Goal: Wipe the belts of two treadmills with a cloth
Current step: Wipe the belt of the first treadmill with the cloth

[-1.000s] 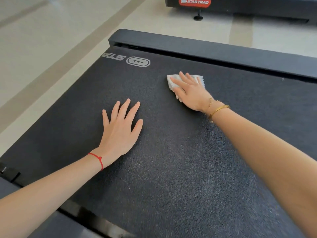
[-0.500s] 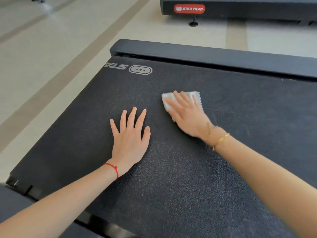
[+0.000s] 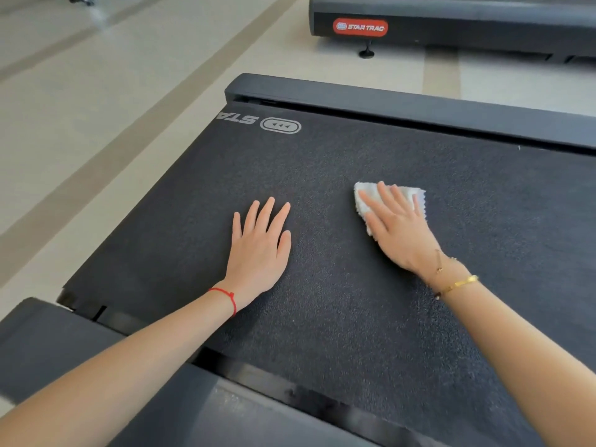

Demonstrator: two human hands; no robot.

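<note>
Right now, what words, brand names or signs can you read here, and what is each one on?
"STAR TRAC": white letters on the red badge of the far treadmill.
"STA": upside-down letters on the near belt, cut off at its edge.
Three-arrow oval logo: beside those letters; no words in it.

We see a wide, dark grey, bumpy treadmill belt (image 3: pixel 338 301). On it lies a small white folded cloth (image 3: pixel 371 196). Our left hand (image 3: pixel 258 250) lies flat on the belt, and our right hand (image 3: pixel 400 230) presses flat on the cloth.
</note>
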